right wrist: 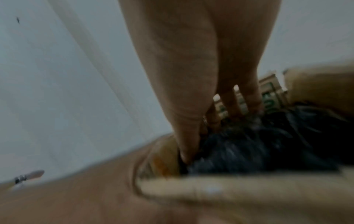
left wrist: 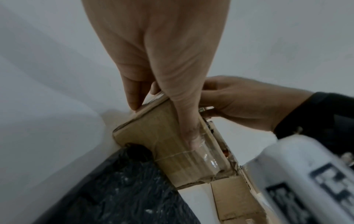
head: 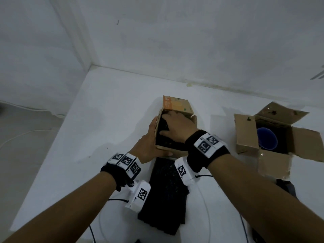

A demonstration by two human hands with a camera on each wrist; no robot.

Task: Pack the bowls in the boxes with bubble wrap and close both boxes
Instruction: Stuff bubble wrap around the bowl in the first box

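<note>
A small cardboard box [head: 182, 106] with an orange printed flap stands mid-table. My left hand [head: 149, 144] grips its near-left flap [left wrist: 153, 131], thumb [left wrist: 189, 128] over the taped edge and fingers behind it. My right hand [head: 173, 127] reaches into the box with fingers spread and presses on black bubble wrap [right wrist: 268, 144]. Whatever lies under that wrap is hidden. A loose sheet of black bubble wrap [head: 166, 195] lies on the table just in front of the box. To the right stands a second box [head: 245, 134], flaps open, with a blue bowl [head: 266, 139] on black wrap inside.
The white table [head: 105, 120] sits in a corner, with walls behind and to the left; its left edge drops to the floor. Cables [head: 206, 213] trail across the near part of the table. A dark object [head: 285, 186] lies near the second box's front flap.
</note>
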